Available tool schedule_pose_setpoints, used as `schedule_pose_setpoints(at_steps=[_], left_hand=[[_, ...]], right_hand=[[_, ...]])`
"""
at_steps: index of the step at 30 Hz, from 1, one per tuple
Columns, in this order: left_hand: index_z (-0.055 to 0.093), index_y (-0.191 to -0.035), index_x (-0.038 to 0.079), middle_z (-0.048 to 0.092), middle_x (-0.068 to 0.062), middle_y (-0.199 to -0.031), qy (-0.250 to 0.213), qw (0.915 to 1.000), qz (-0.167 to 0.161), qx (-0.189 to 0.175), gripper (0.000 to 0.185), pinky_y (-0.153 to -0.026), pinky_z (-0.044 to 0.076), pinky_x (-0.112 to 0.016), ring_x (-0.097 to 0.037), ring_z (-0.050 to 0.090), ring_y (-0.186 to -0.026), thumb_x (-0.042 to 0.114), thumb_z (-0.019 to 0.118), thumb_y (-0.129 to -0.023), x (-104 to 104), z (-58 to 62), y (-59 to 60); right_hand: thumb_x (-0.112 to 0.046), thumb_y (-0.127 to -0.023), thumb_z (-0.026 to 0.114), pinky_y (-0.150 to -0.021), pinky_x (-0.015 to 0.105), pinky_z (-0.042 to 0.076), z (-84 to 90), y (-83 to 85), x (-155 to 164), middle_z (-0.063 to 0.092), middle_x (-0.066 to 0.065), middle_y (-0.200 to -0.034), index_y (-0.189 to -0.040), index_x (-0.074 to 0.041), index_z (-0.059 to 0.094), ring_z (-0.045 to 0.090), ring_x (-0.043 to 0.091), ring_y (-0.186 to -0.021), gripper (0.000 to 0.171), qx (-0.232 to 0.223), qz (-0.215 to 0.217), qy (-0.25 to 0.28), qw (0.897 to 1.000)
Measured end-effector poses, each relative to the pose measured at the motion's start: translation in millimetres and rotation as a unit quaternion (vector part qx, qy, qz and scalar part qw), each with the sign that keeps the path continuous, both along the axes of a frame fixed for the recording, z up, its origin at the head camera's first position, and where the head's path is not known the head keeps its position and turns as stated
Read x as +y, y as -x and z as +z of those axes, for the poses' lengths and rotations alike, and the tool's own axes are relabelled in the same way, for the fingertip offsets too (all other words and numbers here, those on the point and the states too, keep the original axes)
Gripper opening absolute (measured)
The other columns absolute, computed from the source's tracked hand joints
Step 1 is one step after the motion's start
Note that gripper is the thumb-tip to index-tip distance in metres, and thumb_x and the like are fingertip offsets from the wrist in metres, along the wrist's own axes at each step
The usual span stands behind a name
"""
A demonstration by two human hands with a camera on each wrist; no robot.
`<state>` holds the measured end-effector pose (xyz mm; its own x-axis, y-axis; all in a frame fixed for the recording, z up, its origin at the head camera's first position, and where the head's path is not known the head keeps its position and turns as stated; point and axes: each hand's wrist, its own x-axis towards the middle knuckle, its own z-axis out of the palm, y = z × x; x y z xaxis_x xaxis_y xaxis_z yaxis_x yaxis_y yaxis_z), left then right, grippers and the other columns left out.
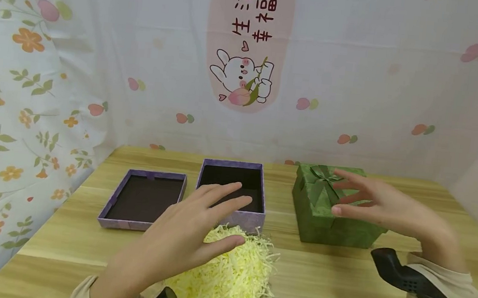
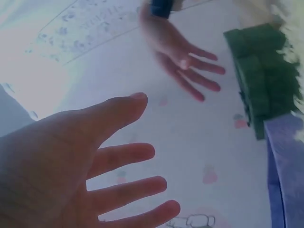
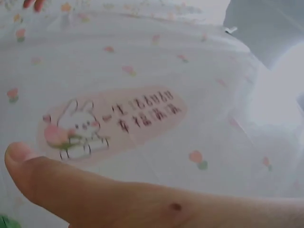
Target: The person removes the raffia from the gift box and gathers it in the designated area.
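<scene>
We held our left hand [image 1: 181, 240] with its grip apart and holding nothing, fingers spread flat above the pile of yellow shredded paper [image 1: 230, 274] near the front edge of the counter [image 1: 338, 285], just in front of the open purple box [image 1: 232, 192]. Our right hand [image 1: 377, 205] was likewise spread and empty, hovering over the green gift box [image 1: 323, 221] with its bow toward the counter's back right. The purple lid [image 1: 143, 199] lay just left of the purple box.
</scene>
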<state>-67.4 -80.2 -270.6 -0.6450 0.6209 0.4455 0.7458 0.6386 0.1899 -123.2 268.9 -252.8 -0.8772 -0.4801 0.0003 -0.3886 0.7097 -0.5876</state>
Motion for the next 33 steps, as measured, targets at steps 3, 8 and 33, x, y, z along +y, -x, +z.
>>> schedule_pose_setpoints(at_steps=[3, 8, 33], left_hand=[[0.05, -0.135, 0.019, 0.04, -0.001, -0.142, -0.011, 0.9997, -0.013, 0.016, 0.052, -0.09, 0.046, -0.039, -0.018, 0.038, -0.127, 0.042, 0.06, -0.09, 12, 4.8, 0.4], [0.054, -0.131, 0.015, 0.044, -0.007, -0.139, -0.039, 0.9967, -0.023, 0.068, 0.048, -0.093, 0.044, -0.036, -0.021, 0.041, -0.125, 0.035, 0.065, -0.088, 38, 9.1, 3.4], [0.02, -0.149, 0.013, 0.019, -0.009, -0.152, -0.127, 0.9623, -0.023, -0.239, 0.074, -0.106, 0.029, -0.039, -0.02, 0.02, -0.138, 0.038, 0.058, -0.091, 146, -46.1, 80.1]], right_hand=[[-0.031, -0.09, 0.063, -0.081, 0.045, 0.047, -6.6, -1.3, 26, 0.045, 0.019, -0.135, -0.148, -0.01, 0.022, 0.048, 0.04, -0.116, 0.073, 0.016, -0.027, -0.03, 0.999], [-0.034, -0.088, 0.064, -0.08, 0.059, 0.041, -17.0, -3.0, 61, 0.036, 0.027, -0.139, -0.149, -0.006, 0.015, 0.043, 0.05, -0.116, 0.083, 0.035, -0.069, -0.085, 0.993], [-0.035, -0.085, 0.068, -0.084, 0.06, 0.041, -58.2, 13.0, 76, 0.029, 0.043, -0.133, -0.143, 0.013, 0.003, 0.039, 0.056, -0.115, 0.099, -0.018, -0.063, -0.082, 0.995]])
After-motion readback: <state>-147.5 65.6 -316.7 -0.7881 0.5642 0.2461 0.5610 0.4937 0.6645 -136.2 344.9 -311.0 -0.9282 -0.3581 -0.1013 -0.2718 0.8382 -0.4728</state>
